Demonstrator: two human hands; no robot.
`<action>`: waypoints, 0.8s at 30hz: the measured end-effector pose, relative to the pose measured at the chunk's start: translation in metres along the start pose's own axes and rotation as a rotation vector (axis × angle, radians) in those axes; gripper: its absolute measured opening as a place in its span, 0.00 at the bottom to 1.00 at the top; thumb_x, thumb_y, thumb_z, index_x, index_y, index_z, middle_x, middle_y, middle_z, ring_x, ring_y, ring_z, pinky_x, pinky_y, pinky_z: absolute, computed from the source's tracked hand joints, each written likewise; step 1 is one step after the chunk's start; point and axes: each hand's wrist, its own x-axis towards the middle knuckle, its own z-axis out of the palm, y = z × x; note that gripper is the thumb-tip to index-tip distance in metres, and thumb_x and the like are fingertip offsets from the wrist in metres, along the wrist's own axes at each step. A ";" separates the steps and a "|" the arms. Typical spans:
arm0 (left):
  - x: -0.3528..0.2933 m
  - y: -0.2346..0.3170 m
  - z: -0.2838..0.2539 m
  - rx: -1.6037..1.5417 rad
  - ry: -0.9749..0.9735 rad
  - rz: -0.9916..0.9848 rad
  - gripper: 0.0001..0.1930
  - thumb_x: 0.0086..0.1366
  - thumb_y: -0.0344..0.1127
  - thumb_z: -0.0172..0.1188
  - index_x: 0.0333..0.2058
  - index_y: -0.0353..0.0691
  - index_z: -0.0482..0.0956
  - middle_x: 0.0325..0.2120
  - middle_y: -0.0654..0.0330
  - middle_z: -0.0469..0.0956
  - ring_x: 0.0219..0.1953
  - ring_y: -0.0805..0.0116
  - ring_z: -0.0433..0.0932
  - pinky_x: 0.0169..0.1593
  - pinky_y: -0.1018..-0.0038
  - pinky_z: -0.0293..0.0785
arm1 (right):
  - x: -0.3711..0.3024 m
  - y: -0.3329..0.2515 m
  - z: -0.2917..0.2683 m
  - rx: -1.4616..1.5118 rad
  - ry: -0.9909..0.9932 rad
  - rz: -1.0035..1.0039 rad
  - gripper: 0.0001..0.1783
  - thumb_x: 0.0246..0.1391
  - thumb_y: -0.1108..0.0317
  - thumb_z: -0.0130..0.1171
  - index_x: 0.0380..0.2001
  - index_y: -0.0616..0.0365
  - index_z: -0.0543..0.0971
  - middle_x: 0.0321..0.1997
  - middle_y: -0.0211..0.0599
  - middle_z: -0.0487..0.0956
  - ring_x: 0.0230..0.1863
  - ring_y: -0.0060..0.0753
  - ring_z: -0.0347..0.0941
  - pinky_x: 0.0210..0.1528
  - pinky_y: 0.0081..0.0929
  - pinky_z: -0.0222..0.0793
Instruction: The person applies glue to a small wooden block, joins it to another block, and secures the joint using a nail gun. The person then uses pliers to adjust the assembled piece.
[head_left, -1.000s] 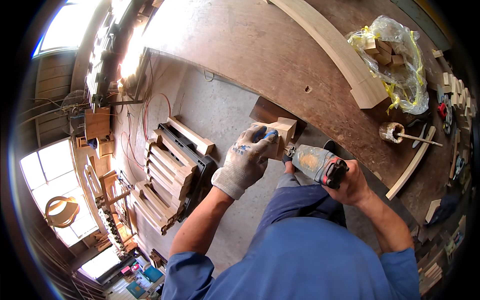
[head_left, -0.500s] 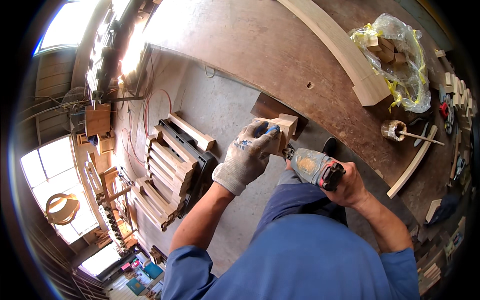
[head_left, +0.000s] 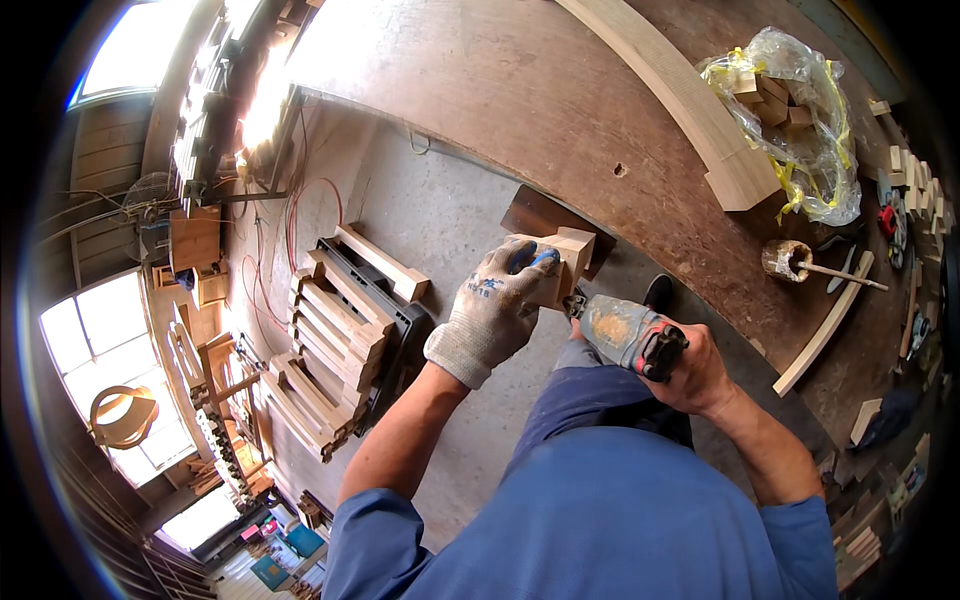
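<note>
My left hand, in a white knit work glove with blue markings, is closed over a pale wooden piece with a stepped end. A dark brown board juts from the bench edge under it. In my bare right hand is a handheld power tool with a grey, dust-worn body and a red and black rear end. The tool's metal head is at the near side of the wooden piece; whether it touches the wood I cannot tell.
On the brown workbench lie a long curved wooden part, a clear plastic bag of wood blocks, a glue pot with a stick and a thin curved strip. Notched wooden pieces are stacked on a black pallet to the left.
The power tool and my right hand have shifted very slightly along the wooden piece. My left hand keeps its hold in the same place.
</note>
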 end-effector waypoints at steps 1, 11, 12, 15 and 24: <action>0.000 0.000 0.000 0.006 -0.001 0.000 0.36 0.53 0.24 0.74 0.63 0.50 0.80 0.62 0.41 0.74 0.61 0.41 0.78 0.62 0.58 0.81 | 0.000 0.001 0.001 -0.003 -0.001 -0.005 0.11 0.46 0.75 0.67 0.34 0.58 0.78 0.34 0.43 0.79 0.32 0.57 0.81 0.33 0.42 0.80; 0.000 0.001 0.000 0.002 0.001 -0.016 0.36 0.53 0.24 0.74 0.63 0.49 0.80 0.62 0.42 0.74 0.62 0.41 0.78 0.62 0.58 0.81 | -0.003 0.006 0.005 0.004 0.013 0.004 0.11 0.46 0.75 0.68 0.35 0.59 0.77 0.32 0.44 0.79 0.32 0.57 0.81 0.33 0.43 0.81; 0.000 0.000 0.001 0.004 0.002 -0.015 0.36 0.53 0.24 0.74 0.63 0.49 0.80 0.62 0.42 0.74 0.62 0.41 0.78 0.62 0.58 0.81 | -0.002 0.005 0.004 0.005 0.007 0.007 0.11 0.46 0.75 0.68 0.34 0.59 0.77 0.32 0.44 0.79 0.32 0.57 0.81 0.33 0.43 0.81; -0.001 0.000 0.001 0.007 0.008 -0.011 0.36 0.52 0.24 0.74 0.63 0.49 0.80 0.62 0.42 0.74 0.61 0.41 0.78 0.61 0.58 0.82 | -0.001 0.003 0.002 0.004 -0.005 0.012 0.11 0.47 0.75 0.68 0.34 0.59 0.77 0.32 0.43 0.79 0.32 0.58 0.81 0.33 0.43 0.80; 0.000 0.000 0.001 -0.002 0.015 -0.002 0.35 0.53 0.24 0.74 0.62 0.48 0.80 0.61 0.42 0.74 0.60 0.42 0.79 0.60 0.59 0.83 | -0.002 0.007 0.005 -0.037 0.045 -0.040 0.10 0.45 0.76 0.67 0.32 0.58 0.77 0.30 0.45 0.78 0.30 0.56 0.79 0.32 0.43 0.77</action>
